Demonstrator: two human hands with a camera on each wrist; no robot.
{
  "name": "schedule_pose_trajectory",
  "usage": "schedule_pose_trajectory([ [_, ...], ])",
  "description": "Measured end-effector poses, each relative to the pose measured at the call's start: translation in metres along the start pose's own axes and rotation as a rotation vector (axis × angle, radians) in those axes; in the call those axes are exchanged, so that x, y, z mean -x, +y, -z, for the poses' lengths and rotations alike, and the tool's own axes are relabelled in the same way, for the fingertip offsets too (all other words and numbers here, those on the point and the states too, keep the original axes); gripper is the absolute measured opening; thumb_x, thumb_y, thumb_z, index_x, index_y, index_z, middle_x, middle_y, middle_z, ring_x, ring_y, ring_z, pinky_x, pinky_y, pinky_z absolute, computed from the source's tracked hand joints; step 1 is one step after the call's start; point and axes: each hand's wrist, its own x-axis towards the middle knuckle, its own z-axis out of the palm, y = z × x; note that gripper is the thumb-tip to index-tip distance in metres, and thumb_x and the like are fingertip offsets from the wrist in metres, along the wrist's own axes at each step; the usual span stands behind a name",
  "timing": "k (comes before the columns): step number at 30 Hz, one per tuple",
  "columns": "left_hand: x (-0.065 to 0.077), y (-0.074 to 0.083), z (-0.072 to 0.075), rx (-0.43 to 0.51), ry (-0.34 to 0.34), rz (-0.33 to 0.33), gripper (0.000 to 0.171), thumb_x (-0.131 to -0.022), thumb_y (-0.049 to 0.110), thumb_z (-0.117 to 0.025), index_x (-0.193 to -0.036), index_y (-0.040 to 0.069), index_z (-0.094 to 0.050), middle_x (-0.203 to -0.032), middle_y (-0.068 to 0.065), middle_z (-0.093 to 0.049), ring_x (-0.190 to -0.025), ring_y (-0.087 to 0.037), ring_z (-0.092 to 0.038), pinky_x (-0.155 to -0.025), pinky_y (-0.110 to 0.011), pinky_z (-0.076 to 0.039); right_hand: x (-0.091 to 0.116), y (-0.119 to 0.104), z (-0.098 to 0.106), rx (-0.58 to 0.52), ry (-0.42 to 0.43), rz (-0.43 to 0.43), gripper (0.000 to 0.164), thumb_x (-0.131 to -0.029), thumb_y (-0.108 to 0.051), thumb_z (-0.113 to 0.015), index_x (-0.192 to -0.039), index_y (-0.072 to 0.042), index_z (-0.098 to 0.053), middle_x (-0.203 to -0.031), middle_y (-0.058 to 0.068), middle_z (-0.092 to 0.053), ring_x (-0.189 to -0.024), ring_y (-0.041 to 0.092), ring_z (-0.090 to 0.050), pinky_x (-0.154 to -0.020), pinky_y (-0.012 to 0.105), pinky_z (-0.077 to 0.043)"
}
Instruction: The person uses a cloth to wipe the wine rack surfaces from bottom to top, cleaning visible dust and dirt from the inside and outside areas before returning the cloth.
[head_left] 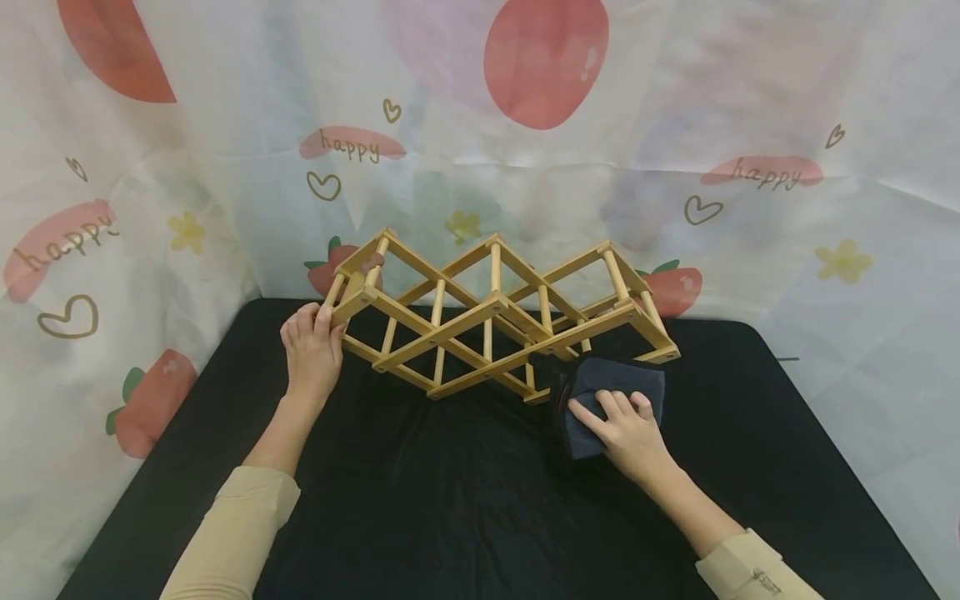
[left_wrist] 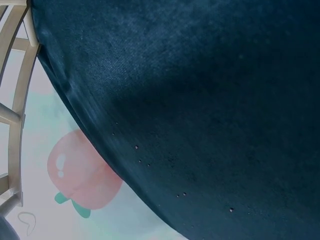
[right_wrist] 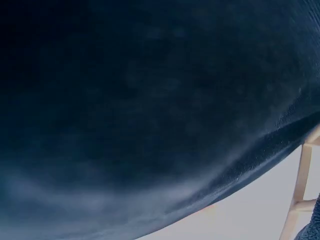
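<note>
A folding wooden lattice rack, made of crossed slats joined by round dowels, stretches across the back of the table. My left hand grips its left end, fingers around the slat and dowel at the corner. In my right hand is a folded dark blue cloth, held just in front of the rack's lower right part, which it overlaps in the head view. Part of the rack shows along the edge of the left wrist view. The right wrist view catches a rack slat and a corner of the cloth.
A black cloth covers the table. Small crumb-like specks lie on it in the left wrist view. Behind and beside the table hangs a pale curtain printed with fruit, hearts and the word "happy".
</note>
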Motion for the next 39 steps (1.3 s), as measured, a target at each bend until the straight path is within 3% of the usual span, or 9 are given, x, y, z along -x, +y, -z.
schedule_pose_trajectory([
  [5,0.000,0.001,0.000,0.015,0.005,0.005,0.035,-0.096,0.036,-0.035,-0.108,0.003,-0.039,-0.104,-0.019,-0.037,-0.093,-0.038,-0.034,-0.080,-0.052,-0.027,-0.001,0.000,-0.005,0.007,-0.068,-0.012,0.039,-0.086,-0.003,-0.032,-0.112,-0.015,-0.059,-0.087,0.017,-0.049,-0.071,0.032,-0.044,-0.072,0.049,-0.020],
  [8,0.000,0.001,-0.001,0.024,0.008,0.006,0.035,-0.096,0.035,-0.036,-0.107,0.003,-0.039,-0.103,-0.019,-0.037,-0.093,-0.038,-0.034,-0.080,-0.052,-0.027,-0.001,0.002,-0.006,0.001,-0.099,-0.021,0.041,-0.076,-0.003,-0.045,-0.113,-0.014,-0.058,-0.088,0.018,-0.049,-0.072,0.032,-0.044,-0.072,0.049,-0.021],
  [14,0.000,0.000,-0.002,0.031,0.014,0.001,0.035,-0.096,0.036,-0.035,-0.107,0.003,-0.040,-0.104,-0.019,-0.037,-0.093,-0.038,-0.034,-0.080,-0.052,-0.027,-0.002,0.002,-0.007,0.053,-0.193,-0.035,0.066,-0.055,-0.003,-0.073,-0.117,-0.015,-0.055,-0.090,0.015,-0.048,-0.075,0.029,-0.043,-0.075,0.048,-0.023],
  [19,0.000,0.001,-0.002,0.038,0.019,-0.005,0.036,-0.096,0.036,-0.034,-0.107,0.002,-0.040,-0.104,-0.019,-0.037,-0.091,-0.038,-0.034,-0.080,-0.052,-0.027,-0.003,0.001,-0.010,0.051,-0.213,-0.051,0.077,-0.045,-0.007,-0.079,-0.117,-0.014,-0.054,-0.089,0.013,-0.047,-0.075,0.029,-0.042,-0.074,0.047,-0.024],
  [26,0.000,0.001,-0.002,0.046,0.018,-0.002,0.037,-0.095,0.036,-0.033,-0.108,0.002,-0.040,-0.104,-0.020,-0.036,-0.092,-0.039,-0.034,-0.080,-0.053,-0.026,-0.003,-0.002,-0.015,0.023,-0.218,-0.067,0.071,-0.047,-0.004,-0.074,-0.115,-0.010,-0.056,-0.089,0.013,-0.049,-0.077,0.030,-0.044,-0.073,0.048,-0.030],
  [34,0.001,-0.001,-0.003,0.053,0.034,-0.015,0.037,-0.094,0.036,-0.034,-0.108,0.002,-0.039,-0.102,-0.020,-0.037,-0.089,-0.039,-0.034,-0.079,-0.054,-0.027,-0.007,-0.005,-0.017,0.024,-0.289,-0.075,0.078,-0.044,-0.009,-0.078,-0.118,-0.008,-0.055,-0.093,0.010,-0.051,-0.079,0.026,-0.045,-0.074,0.045,-0.032],
  [39,0.001,-0.001,-0.003,0.055,0.041,-0.017,0.037,-0.094,0.036,-0.034,-0.108,0.002,-0.039,-0.102,-0.020,-0.037,-0.089,-0.039,-0.034,-0.078,-0.053,-0.027,-0.009,-0.005,-0.021,0.027,-0.291,-0.071,0.074,-0.048,-0.010,-0.080,-0.117,-0.006,-0.056,-0.094,0.010,-0.053,-0.079,0.026,-0.046,-0.073,0.042,-0.034],
])
